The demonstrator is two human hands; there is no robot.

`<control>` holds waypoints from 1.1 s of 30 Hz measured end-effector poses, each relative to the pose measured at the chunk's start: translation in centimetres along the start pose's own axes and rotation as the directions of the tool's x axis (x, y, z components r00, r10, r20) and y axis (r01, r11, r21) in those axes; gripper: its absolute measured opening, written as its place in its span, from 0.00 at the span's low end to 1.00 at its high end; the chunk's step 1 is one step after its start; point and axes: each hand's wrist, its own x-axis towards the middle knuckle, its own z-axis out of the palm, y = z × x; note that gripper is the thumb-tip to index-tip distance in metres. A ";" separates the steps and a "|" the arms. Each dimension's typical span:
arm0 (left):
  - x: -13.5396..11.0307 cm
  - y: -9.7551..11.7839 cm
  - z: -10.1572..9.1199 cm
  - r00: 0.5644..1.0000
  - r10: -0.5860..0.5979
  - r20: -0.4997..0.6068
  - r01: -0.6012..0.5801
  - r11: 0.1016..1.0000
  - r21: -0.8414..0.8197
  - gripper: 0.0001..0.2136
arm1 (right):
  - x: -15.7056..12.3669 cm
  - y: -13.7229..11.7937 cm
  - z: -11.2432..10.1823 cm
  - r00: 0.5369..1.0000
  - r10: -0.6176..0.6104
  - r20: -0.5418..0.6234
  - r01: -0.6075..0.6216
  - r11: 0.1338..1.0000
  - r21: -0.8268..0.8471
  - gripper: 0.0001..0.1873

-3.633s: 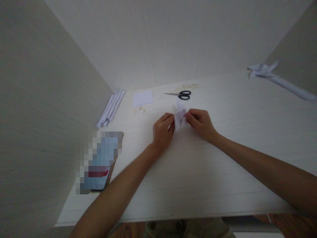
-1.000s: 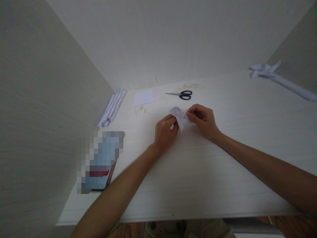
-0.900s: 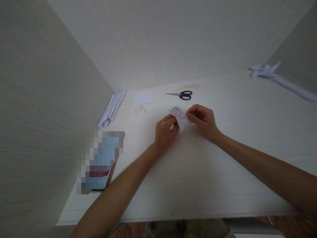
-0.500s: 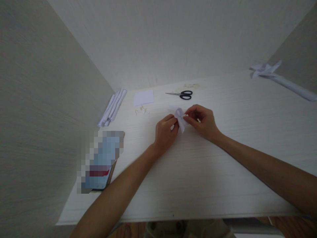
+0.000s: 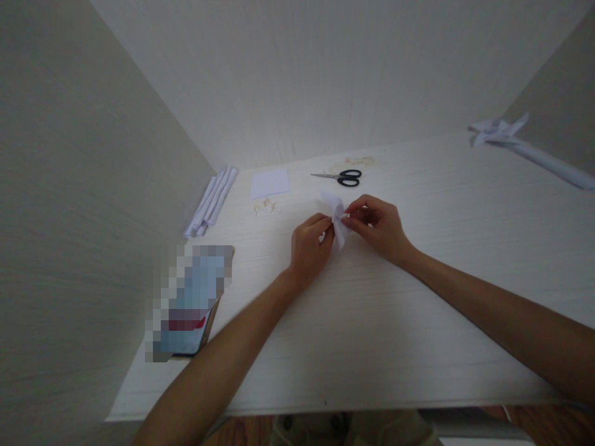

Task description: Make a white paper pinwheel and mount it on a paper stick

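Note:
A white paper pinwheel (image 5: 339,229) is held between my two hands above the middle of the table. My left hand (image 5: 312,244) grips it from the left with closed fingers. My right hand (image 5: 379,226) pinches its centre from the right between thumb and forefinger, where a small white bit shows at the fingertips. One blade points up and away, and another hangs down between the hands. The exact hold of the left fingertips is partly hidden behind the paper.
Black-handled scissors (image 5: 348,178) lie beyond my hands. Left of them are a white paper square (image 5: 269,184), small pale scraps (image 5: 266,207) and several rolled paper tubes (image 5: 214,201). A partly blurred phone (image 5: 198,297) lies near my left forearm. Another pinwheel (image 5: 499,131) on a paper stick rests far right.
The paper pinwheel has turned a little, and its upper blade now stands out up and to the left. Both hands have hardly moved and keep their grip.

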 end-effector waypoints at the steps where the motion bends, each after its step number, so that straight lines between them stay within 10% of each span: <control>1: 0.0 0.0 0.0 1.000 -0.006 -0.005 0.006 1.000 0.012 0.08 | 0.0 0.0 0.0 1.000 0.000 0.000 0.000 1.000 0.002 0.05; 33: 0.0 -0.1 0.3 1.000 0.000 -0.004 0.001 1.000 0.026 0.08 | -0.4 -0.6 0.1 0.973 -0.226 -0.040 0.197 0.914 -0.355 0.03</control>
